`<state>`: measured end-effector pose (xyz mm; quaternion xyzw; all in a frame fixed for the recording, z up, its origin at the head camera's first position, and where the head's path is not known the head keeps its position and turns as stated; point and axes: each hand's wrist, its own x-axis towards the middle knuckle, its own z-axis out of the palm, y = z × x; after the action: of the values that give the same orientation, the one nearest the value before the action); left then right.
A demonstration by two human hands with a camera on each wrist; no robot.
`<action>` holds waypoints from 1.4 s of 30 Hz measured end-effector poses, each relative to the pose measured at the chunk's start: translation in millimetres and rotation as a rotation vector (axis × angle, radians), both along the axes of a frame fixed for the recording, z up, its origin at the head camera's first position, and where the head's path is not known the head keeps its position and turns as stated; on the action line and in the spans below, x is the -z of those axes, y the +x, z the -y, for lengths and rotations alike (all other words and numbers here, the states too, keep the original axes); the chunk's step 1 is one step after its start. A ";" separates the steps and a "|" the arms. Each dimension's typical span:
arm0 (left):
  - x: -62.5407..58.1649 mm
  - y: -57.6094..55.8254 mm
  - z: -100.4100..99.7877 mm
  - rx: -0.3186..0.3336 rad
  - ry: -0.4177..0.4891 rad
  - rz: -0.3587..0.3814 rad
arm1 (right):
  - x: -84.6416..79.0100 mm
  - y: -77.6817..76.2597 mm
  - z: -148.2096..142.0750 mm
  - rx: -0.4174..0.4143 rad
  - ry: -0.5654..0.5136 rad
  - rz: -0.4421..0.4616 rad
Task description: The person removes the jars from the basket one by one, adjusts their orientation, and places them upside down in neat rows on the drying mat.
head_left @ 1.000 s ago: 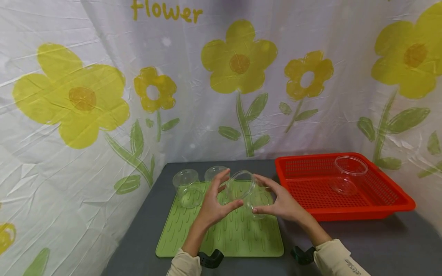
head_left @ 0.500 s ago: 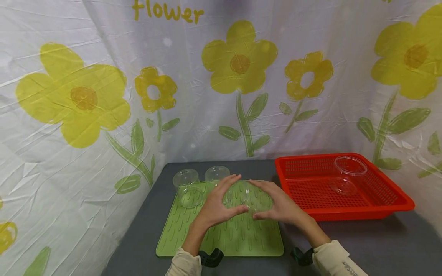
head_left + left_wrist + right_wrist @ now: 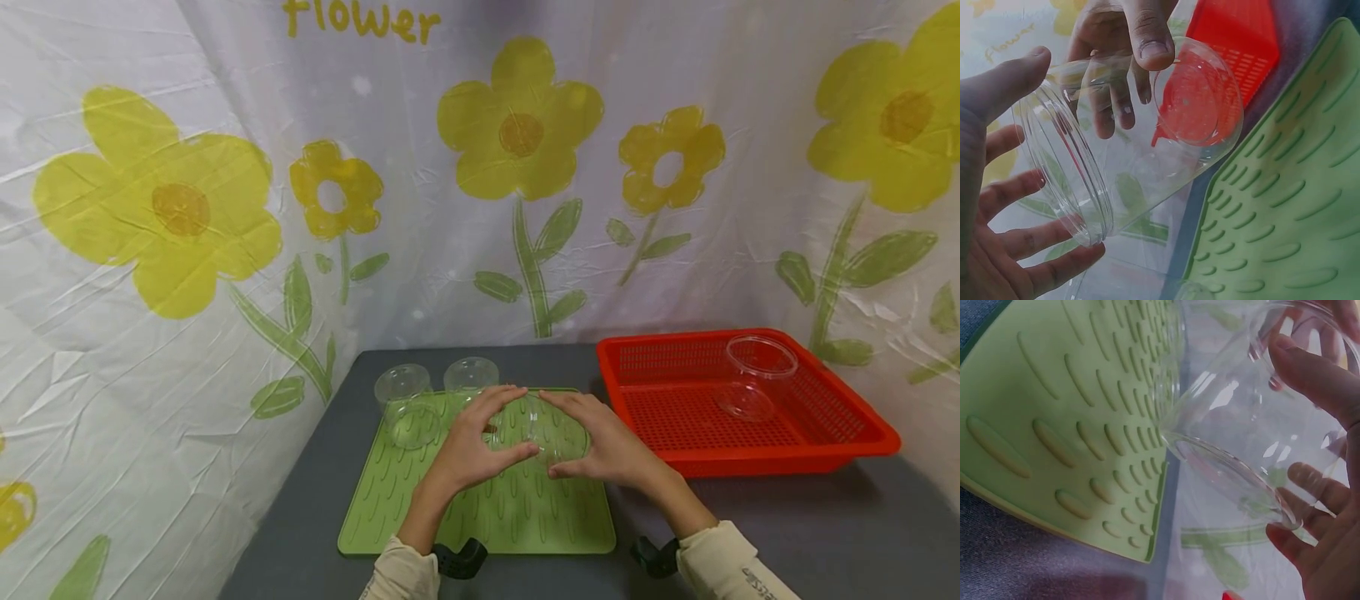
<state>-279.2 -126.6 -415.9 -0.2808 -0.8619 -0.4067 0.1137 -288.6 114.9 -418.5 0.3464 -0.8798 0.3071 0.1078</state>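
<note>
Between my two hands, above the green mat (image 3: 551, 521), a clear screw-neck jar (image 3: 525, 421) is held on its side. In the left wrist view, my left hand (image 3: 1007, 206) grips its open, ridged rim, with the thumb above and fingers spread below. My right hand (image 3: 618, 442) holds the jar toward its base; in the right wrist view, the thumb and fingers (image 3: 1316, 487) lie around the clear wall. Two more clear jars stand at the mat's back left, one at the corner (image 3: 408, 408) and one beside it (image 3: 471, 375), partly behind my left hand.
A red perforated basket (image 3: 750, 462) stands at the right, with one clear jar (image 3: 759, 371) upright inside. The dark grey tabletop (image 3: 300, 508) surrounds the mat. A white curtain (image 3: 420, 208) with printed yellow flowers hangs behind and at the sides.
The jar has turned from a tilt with its mouth toward the camera to lying sideways, mouth to the left. My hands have shifted slightly, fingertips closer together. The other jars stay in place.
</note>
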 end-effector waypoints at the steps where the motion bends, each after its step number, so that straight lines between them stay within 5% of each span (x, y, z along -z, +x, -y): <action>1: 0.2 -0.3 0.0 0.003 0.007 -0.004 | -0.4 -0.1 0.0 0.000 0.004 0.000; 9: 5.1 -0.1 1.7 0.021 0.072 -0.025 | -1.3 -0.2 -1.7 -0.012 0.006 0.002; 19: 11.4 1.1 8.3 0.039 0.246 0.001 | -1.7 -1.6 -6.0 -0.009 -0.150 0.012; 28: -5.1 20.9 12.8 0.059 0.380 0.075 | 3.0 -3.7 -8.1 0.003 -0.279 0.137; 35: 16.1 7.1 18.2 0.076 0.458 0.115 | 3.2 -4.8 -10.4 -0.089 -0.405 0.237; 42: 25.9 0.7 15.6 0.142 0.518 0.107 | 4.3 -5.4 -11.5 -0.079 -0.402 0.258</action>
<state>-278.5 -142.2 -441.9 -0.2802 -0.7120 -0.6348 0.1073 -294.0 126.4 -422.8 0.3102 -0.7931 0.5219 0.0494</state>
